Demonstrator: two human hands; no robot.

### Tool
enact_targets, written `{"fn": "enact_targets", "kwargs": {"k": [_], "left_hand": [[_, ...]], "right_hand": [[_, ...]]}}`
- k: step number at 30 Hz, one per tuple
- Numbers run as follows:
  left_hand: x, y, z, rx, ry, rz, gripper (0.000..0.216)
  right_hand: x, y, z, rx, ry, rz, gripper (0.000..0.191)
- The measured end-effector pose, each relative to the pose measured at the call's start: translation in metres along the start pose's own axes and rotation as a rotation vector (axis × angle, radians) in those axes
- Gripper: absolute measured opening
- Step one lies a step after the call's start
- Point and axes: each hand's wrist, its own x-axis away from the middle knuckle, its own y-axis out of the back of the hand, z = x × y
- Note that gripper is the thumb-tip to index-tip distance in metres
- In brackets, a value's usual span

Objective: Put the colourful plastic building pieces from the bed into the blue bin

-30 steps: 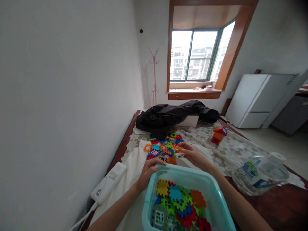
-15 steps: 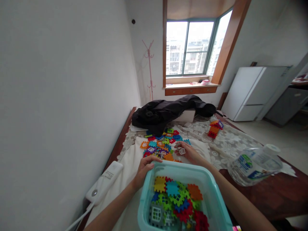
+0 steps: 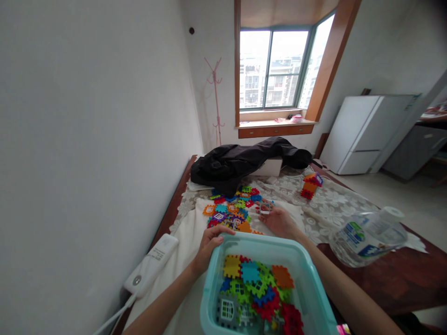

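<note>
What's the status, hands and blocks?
Left hand on bin rim. Right hand holds a small piece over the block pile. Nothing blocking.

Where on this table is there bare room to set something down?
Bare cream cloth between the white power strip and the loose colourful puzzle tiles; bare lace right of the small tile tower. Crowded around the tiles and the turquoise plastic bin.

Left hand (image 3: 208, 245) is curled over the far-left corner of a turquoise plastic bin (image 3: 307, 288) that's full of colourful toothed plastic building tiles (image 3: 256, 291). Right hand (image 3: 277, 219) is out past the bin, pinching a small white window-shaped tile (image 3: 264, 208) right next to the loose heap of colourful tiles (image 3: 232, 209) on the white cloth. A clear plastic water bottle (image 3: 366, 237) lies on its side on the dark wooden tabletop (image 3: 401, 279) to the right.
</note>
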Motion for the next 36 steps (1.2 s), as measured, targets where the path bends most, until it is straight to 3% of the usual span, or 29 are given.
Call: {"fn": "enact_targets", "kwargs": {"k": [3, 6, 12, 14, 17, 20, 24, 32, 36], "left_hand": [[-0.001, 0.001, 0.002, -0.010, -0.001, 0.000, 0.031], [-0.002, 0.001, 0.002, -0.003, 0.002, 0.006, 0.032], [0.000, 0.001, 0.001, 0.002, -0.011, 0.013, 0.029], [0.000, 0.002, 0.002, 0.000, -0.012, 0.015, 0.029], [0.000, 0.003, 0.004, -0.004, -0.011, 0.006, 0.029], [0.001, 0.006, 0.007, -0.003, -0.012, 0.021, 0.030], [0.001, 0.012, 0.013, 0.003, -0.019, 0.041, 0.030], [0.001, 0.019, 0.029, 0.074, 0.027, 0.087, 0.035], [0.004, 0.019, 0.032, 0.039, 0.040, 0.067, 0.036]], "right_hand": [[0.003, -0.003, -0.002, -0.255, -0.004, 0.004, 0.053], [0.003, -0.006, -0.004, -0.363, -0.035, 0.008, 0.059], [-0.002, -0.010, -0.010, -0.296, -0.118, -0.034, 0.038], [-0.002, -0.010, -0.012, -0.173, -0.072, -0.057, 0.038], [-0.001, -0.008, -0.013, 0.234, 0.112, -0.066, 0.038], [0.005, -0.007, -0.008, 0.667, 0.323, 0.051, 0.033], [0.015, -0.012, 0.006, 0.930, 0.447, 0.231, 0.035], [0.034, -0.021, 0.039, 1.134, 0.285, 0.459, 0.017], [0.035, -0.021, 0.040, 1.175, 0.215, 0.528, 0.031]]}}
